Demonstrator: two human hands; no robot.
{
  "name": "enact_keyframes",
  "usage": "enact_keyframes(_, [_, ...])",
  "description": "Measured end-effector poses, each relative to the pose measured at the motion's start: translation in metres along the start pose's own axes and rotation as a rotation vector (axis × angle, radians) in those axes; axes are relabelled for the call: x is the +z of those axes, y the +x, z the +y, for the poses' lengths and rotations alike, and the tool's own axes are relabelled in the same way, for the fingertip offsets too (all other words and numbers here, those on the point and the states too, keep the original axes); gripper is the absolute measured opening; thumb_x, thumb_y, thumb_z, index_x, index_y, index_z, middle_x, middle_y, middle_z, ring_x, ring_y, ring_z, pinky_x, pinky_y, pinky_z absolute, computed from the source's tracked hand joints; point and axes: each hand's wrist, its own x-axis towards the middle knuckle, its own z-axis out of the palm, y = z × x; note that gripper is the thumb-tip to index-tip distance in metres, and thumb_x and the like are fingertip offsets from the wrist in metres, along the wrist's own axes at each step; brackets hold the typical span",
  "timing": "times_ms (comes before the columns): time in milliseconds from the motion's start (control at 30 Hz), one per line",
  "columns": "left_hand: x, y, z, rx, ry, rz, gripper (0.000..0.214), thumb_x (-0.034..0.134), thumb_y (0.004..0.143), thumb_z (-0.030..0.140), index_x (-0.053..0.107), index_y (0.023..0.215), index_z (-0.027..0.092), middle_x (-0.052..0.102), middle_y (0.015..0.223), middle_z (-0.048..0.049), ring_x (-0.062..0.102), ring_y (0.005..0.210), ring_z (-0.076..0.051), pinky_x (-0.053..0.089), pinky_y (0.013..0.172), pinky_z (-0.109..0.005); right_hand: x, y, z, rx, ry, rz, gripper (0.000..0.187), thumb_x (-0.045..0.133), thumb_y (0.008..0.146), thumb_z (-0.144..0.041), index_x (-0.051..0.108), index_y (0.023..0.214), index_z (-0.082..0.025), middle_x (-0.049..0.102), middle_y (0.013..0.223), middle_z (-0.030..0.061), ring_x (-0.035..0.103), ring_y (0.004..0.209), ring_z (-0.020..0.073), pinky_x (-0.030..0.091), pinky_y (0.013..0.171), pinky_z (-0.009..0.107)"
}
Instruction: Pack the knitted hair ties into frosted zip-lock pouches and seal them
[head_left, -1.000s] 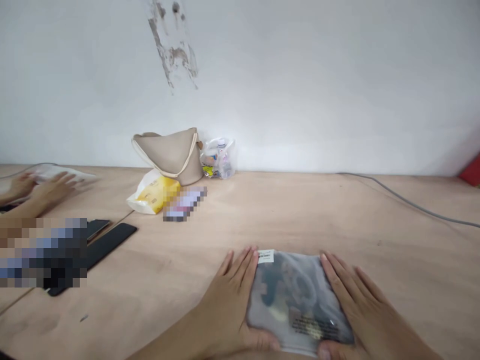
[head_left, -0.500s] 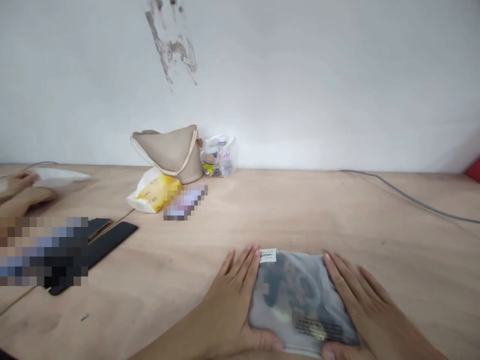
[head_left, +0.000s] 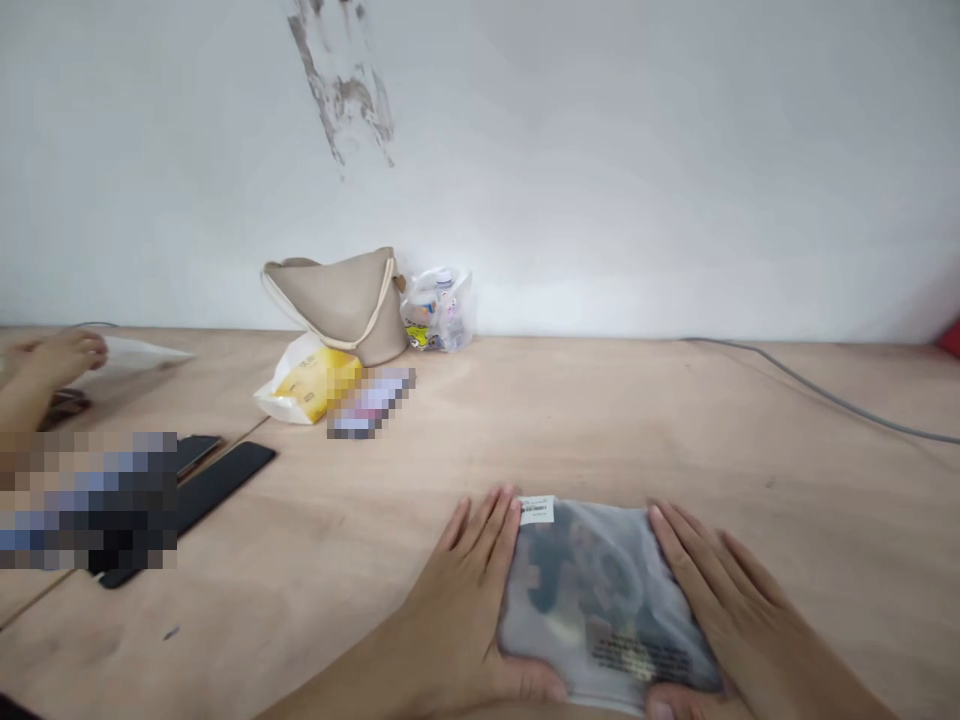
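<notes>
A plywood table [head_left: 315,620] holds a frosted plastic pouch [head_left: 607,610], tan handbag [head_left: 337,308] and grey cable [head_left: 825,398].

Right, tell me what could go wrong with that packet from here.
The translucent plastic bag looks slick, so it could slide on the plywood tabletop if the left hand and right hand press unevenly. The barcode label sits on the bag's far edge, close to the left hand's fingertips, so it might get creased or peeled.
</notes>
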Motion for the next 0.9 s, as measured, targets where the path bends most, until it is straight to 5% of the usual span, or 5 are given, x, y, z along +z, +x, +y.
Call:
enact_keyframes(467, [0.005,-0.004,-0.011,0.003,-0.01,0.051,0.118,0.041,0.063,0.083,-0.003,0.146,0.011,0.005,0.152,-0.0194,0.011,0.139,-0.037,0.015,0.112,-0.054,-0.003,-0.009,0.007,0.088,0.148,-0.021,0.102,0.049,0.071,-0.069,0.008,0.147,-0.013,0.04,0.141,0.0175,0.044,0.123,0.0365,0.045,0.089,0.05])
enact_keyframes(567, [-0.002,-0.009,-0.006,0.008,-0.002,0.273,0.103,0.043,0.072,0.075,0.002,0.147,0.017,0.013,0.153,-0.0155,0.019,0.138,-0.035,0.028,0.108,-0.05,-0.016,-0.027,0.019,0.497,0.363,-0.012,0.077,0.046,0.08,-0.058,0.022,0.145,-0.024,0.048,0.137,0.0116,0.052,0.117,0.0332,0.051,0.082,0.043])
enact_keyframes(667, [-0.001,-0.005,0.02,0.127,0.073,0.684,0.056,0.054,0.084,0.039,0.04,0.134,0.018,0.044,0.14,-0.0125,0.037,0.13,-0.03,0.036,0.103,-0.044,-0.032,-0.04,0.027,0.957,0.704,-0.149,0.064,0.047,0.081,-0.056,0.037,0.136,-0.026,0.069,0.101,0.0066,0.066,0.089,0.0264,0.054,0.066,0.032])
enact_keyframes(767, [0.011,0.014,0.06,0.516,0.126,0.964,0.006,0.059,0.08,0.021,0.064,0.082,0.02,0.068,0.089,0.0006,0.058,0.091,-0.016,0.042,0.091,-0.032,-0.044,-0.039,0.019,1.064,1.067,-0.298,0.066,0.052,0.077,-0.057,0.039,0.132,-0.024,0.063,0.062,-0.0017,0.061,0.059,0.0191,0.049,0.053,0.026])
enact_keyframes(900, [0.033,0.049,0.104,0.759,0.218,0.946,0.015,0.065,0.074,0.014,0.059,0.06,0.018,0.056,0.06,0.006,0.047,0.06,-0.008,0.041,0.058,-0.024,-0.051,-0.028,0.002,1.021,1.264,-0.367,0.059,0.05,0.079,-0.054,0.04,0.13,-0.025,0.05,0.052,-0.0059,0.052,0.046,0.0137,0.041,0.045,0.023])
